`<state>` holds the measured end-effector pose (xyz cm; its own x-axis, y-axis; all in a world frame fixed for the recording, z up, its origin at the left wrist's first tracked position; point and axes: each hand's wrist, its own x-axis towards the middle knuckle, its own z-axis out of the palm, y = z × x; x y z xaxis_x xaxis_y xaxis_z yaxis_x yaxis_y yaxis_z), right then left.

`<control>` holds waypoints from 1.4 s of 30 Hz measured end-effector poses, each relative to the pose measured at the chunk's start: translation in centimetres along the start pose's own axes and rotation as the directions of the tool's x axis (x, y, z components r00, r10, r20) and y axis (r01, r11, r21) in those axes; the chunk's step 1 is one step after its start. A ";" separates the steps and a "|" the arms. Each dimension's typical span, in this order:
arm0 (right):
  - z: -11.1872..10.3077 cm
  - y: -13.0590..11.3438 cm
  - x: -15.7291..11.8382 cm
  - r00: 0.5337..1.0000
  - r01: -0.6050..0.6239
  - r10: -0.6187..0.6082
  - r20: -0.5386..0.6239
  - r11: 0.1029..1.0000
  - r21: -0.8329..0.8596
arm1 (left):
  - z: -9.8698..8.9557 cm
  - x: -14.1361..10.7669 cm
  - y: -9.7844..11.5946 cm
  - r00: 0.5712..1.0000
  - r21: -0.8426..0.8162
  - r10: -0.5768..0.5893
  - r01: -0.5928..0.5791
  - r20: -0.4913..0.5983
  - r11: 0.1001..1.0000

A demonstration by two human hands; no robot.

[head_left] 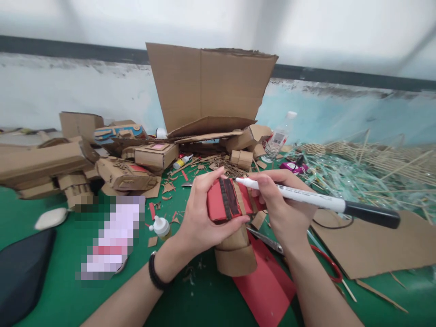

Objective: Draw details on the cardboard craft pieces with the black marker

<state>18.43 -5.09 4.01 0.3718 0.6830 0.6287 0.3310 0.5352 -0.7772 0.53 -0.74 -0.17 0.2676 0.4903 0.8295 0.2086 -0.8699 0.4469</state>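
Head camera view: a person's two bare hands work over a green bench (68, 299), a small model (215, 202) of smooth red paper and tan cardboard held up at its centre. Dark, streaky bands cross the boxy red body, beside a bare cardboard strip; a rounded cardboard stem (235, 262) shows beneath it. The left hand (202, 211) grips the model, fingers curled along its far side and thumb pressed against the near edge. The right hand (288, 206) pinches a slim white marker (311, 200), black at its rear end, between closed fingers and thumb; its tip sits at the dark bands, though contact cannot be told. Below lies a flat red sheet (269, 290), near a metal blade (267, 239). Left of the hands stands a white-capped squeeze bottle (161, 226) among curled cardboard scraps (167, 187). Angular cardboard models (126, 175) crowd the left, a tall creased cardboard panel (218, 91) rises behind, and thin wooden sticks (378, 156) and crinkled clear plastic (340, 181) heap at right.
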 end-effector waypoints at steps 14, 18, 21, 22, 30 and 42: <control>0.0 -0.3 0.1 1.000 0.023 -0.023 -0.004 0.999 -0.035 | -0.1 0.0 0.0 1.000 0.016 -0.018 0.018 0.012 1.000; 0.2 -0.4 0.1 1.000 0.004 -0.004 -0.027 1.000 0.000 | -0.1 0.0 0.0 1.000 0.028 -0.016 0.016 0.011 0.999; 0.2 -0.3 0.2 1.000 0.006 -0.006 -0.022 1.000 0.004 | -0.1 0.0 0.1 1.000 0.033 -0.019 0.019 0.011 0.999; 0.1 -0.3 0.2 1.000 0.011 -0.012 -0.017 1.000 -0.003 | -0.1 0.0 0.1 1.000 0.033 -0.019 0.019 0.011 0.999; 0.1 -0.4 0.1 1.000 0.005 -0.005 -0.001 1.000 0.005 | -0.2 0.2 0.1 1.000 0.032 -0.007 0.007 0.006 0.999; 0.1 -0.2 0.1 1.000 0.014 -0.014 -0.007 1.000 -0.006 | -0.2 0.1 0.1 1.000 0.028 -0.015 0.014 0.008 0.999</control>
<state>18.27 -5.06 4.27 0.3735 0.6719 0.6396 0.3413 0.5416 -0.7682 0.38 -0.73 0.04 0.2720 0.5034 0.8201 0.2390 -0.8609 0.4492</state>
